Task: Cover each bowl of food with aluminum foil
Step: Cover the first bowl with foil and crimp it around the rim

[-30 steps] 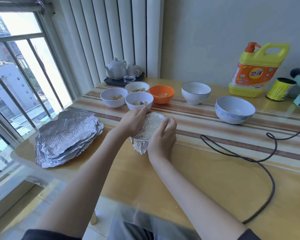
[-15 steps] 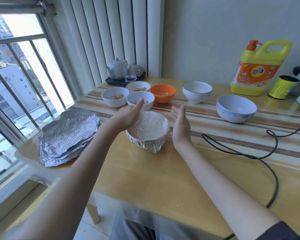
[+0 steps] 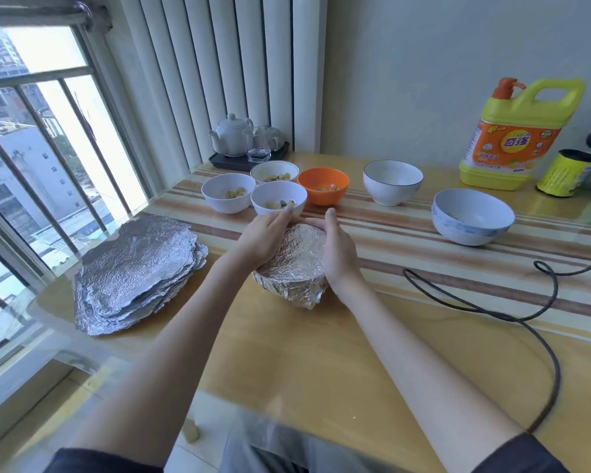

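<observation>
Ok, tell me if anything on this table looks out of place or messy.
Nothing is spilled or broken. Oddities: a black cable snakes loosely across the table near the bowls, and the foil sheets are crumpled with ragged edges. Both hands, left hand and right hand, press the foil-covered bowl.

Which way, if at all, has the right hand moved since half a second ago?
Yes. The right hand has moved left, inward onto the foil-covered bowl, which stands in the same spot on the table; earlier a gap separated them.
</observation>
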